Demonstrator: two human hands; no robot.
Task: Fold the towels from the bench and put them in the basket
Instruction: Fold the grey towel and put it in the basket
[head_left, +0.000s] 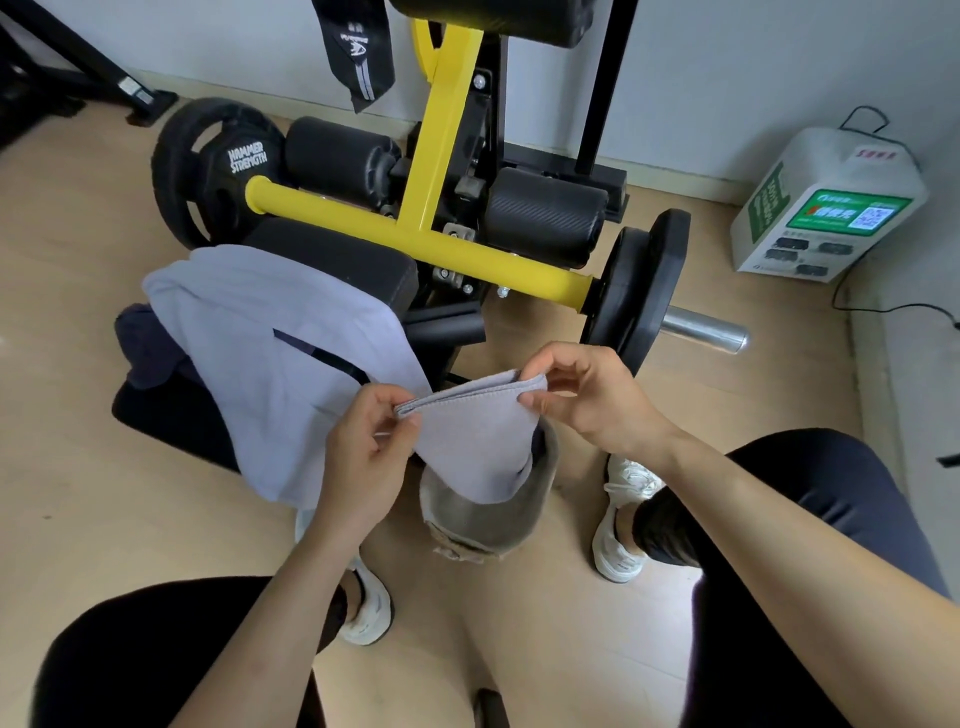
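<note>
Head view: left hand (363, 452) and right hand (587, 400) each pinch the folded grey towel (467, 431) just above the basket (483, 525). A second towel (270, 353) drapes the bench (171, 415). Wood floor (67, 260), white wall (727, 78).

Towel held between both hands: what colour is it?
The towel is plain pale lavender-grey, shown best in the head view.

Three towels (270, 364), one basket (483, 525), two hands (358, 457)
</note>
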